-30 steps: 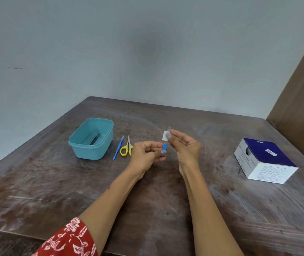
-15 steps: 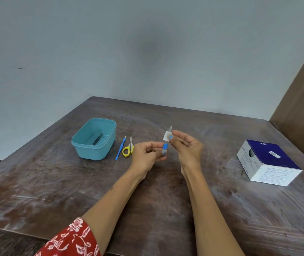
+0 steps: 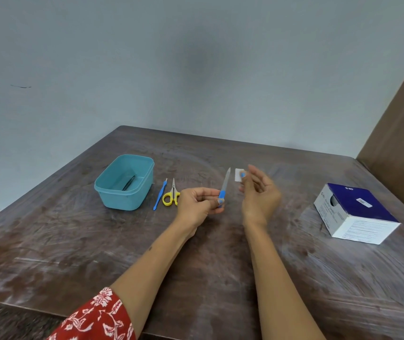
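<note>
Worn brown surface (image 3: 220, 278) against a pale wall (image 3: 196, 57): our left hand (image 3: 196, 204) pinches the blue handle of a nail file (image 3: 225, 186), blade tilted up and away. Our right hand (image 3: 260, 195), just beside and clear of the file, pinches a small white pad (image 3: 237, 174) at its fingertips. Left of the hands lie yellow scissors (image 3: 171, 197), a blue pick (image 3: 159, 198) and a teal tub (image 3: 120, 200). A blue-and-white box (image 3: 358, 212) sits well to the right.

Soft, even indoor light falls on the table (image 3: 73, 241), with only faint shadows. The right hand (image 3: 257, 192) is smeared by motion blur. Wide-angle distortion bends the edges, and the wall (image 3: 196, 65) darkens at centre.
</note>
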